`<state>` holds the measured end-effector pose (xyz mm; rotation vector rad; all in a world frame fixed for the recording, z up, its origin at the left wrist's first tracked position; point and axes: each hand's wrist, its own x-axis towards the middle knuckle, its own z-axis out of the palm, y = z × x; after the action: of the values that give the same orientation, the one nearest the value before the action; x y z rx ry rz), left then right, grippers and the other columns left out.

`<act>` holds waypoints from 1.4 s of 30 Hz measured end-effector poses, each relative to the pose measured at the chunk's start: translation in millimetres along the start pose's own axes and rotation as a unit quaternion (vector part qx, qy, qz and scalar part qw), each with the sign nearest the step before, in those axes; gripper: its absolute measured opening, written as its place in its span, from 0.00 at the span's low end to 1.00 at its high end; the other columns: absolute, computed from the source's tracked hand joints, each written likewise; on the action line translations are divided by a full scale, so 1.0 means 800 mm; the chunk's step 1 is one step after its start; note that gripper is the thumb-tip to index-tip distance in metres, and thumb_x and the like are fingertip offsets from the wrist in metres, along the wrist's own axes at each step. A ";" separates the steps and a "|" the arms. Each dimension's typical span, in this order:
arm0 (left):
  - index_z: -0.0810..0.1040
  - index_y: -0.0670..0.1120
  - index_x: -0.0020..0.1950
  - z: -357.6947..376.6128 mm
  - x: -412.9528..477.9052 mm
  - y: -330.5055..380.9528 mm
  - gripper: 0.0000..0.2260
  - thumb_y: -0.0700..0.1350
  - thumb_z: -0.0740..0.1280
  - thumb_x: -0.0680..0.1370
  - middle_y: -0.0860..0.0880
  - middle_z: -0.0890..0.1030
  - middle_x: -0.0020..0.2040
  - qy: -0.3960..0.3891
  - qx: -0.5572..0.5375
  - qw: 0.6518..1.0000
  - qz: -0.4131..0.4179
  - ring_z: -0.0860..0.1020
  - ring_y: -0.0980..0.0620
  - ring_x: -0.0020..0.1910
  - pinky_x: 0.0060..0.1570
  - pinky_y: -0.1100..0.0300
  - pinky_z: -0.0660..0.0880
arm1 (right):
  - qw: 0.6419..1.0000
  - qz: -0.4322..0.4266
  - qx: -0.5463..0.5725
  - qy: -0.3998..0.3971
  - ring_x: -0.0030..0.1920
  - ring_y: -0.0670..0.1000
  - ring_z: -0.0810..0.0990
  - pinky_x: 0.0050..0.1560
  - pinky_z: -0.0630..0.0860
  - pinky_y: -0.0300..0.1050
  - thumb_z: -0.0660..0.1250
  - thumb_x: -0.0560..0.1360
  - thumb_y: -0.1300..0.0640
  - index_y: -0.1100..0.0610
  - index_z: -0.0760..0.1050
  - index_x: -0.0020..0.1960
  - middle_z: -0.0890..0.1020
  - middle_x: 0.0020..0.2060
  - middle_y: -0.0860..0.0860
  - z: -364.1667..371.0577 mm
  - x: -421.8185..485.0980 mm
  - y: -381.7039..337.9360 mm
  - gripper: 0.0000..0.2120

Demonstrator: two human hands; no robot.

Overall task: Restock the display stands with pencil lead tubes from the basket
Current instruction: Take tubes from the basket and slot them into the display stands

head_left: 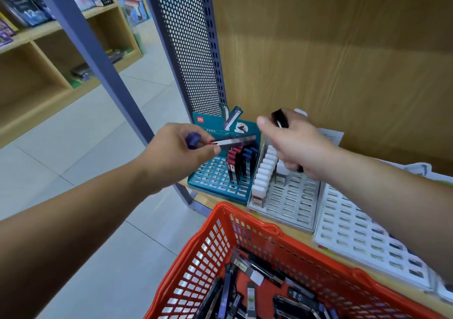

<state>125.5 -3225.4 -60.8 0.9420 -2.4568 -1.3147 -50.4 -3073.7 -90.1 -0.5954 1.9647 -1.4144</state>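
Left arm reaches forward from lower left, forearm bare. Left hand point(176, 147) is knuckles up over the teal stand point(215, 181). Thumb and forefinger pinch a red-capped tube point(235, 141) that lies about level, pointing right. The other fingers curl round a blue tube point(193, 140) in the palm.

Right arm comes in from the right edge. Right hand point(299, 142) is above the grey stand point(291, 198), fingers clenched round black tubes point(280, 118) that stick out above and below the fist; count unclear, blurred.

The teal stand has a few red and blue tubes upright in its right-hand slots. The grey stand holds rows of white-capped tubes point(263, 174) on its left side. A white stand point(355, 230) sits just right of it.

The orange basket point(213, 242) sits on the wooden shelf point(305, 241) in front of the stands, with loose tubes point(247, 291) piled in the bottom.
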 end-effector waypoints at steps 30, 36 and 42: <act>0.83 0.48 0.61 0.031 0.029 -0.046 0.09 0.42 0.69 0.82 0.54 0.78 0.51 -0.133 0.357 0.907 0.182 0.77 0.51 0.55 0.47 0.61 0.72 | 0.990 0.053 0.104 -0.080 0.26 0.53 0.73 0.27 0.67 0.43 0.57 0.87 0.49 0.57 0.71 0.58 0.78 0.34 0.56 0.010 0.005 0.020 0.12; 0.82 0.43 0.54 0.047 0.035 -0.034 0.05 0.40 0.66 0.82 0.47 0.80 0.50 -0.144 0.405 0.884 0.185 0.78 0.45 0.50 0.50 0.49 0.77 | 0.992 0.049 0.105 -0.055 0.36 0.54 0.79 0.37 0.81 0.52 0.60 0.86 0.50 0.57 0.75 0.54 0.79 0.39 0.55 0.015 0.000 0.017 0.11; 0.79 0.47 0.55 0.058 0.036 -0.036 0.06 0.41 0.72 0.79 0.49 0.81 0.48 -0.098 0.339 0.919 0.176 0.79 0.47 0.48 0.44 0.52 0.78 | 0.986 0.076 0.141 -0.054 0.31 0.48 0.67 0.31 0.64 0.44 0.63 0.85 0.50 0.54 0.81 0.52 0.71 0.32 0.48 0.021 0.007 0.019 0.10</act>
<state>94.9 -3223.6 -114.6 0.4337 -3.1187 -0.4486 -42.0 -3083.8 -109.4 -0.3752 1.6488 -1.4964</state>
